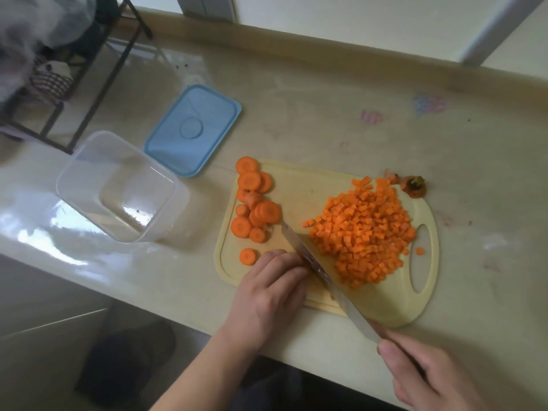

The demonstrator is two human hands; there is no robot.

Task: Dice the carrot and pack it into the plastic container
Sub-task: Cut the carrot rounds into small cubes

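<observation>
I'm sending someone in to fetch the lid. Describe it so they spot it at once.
Start at the yellow cutting board on the pale counter. Just beyond its far left corner lies the lid, flat, next to the clear plastic container. It is the only blue thing there: a rounded rectangle with a circle pressed into its middle.

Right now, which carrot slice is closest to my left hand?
The lone carrot slice lying flat at the cutting board's near left corner, just left of your left hand's fingertips. The other slices are clustered farther up the board.
</observation>
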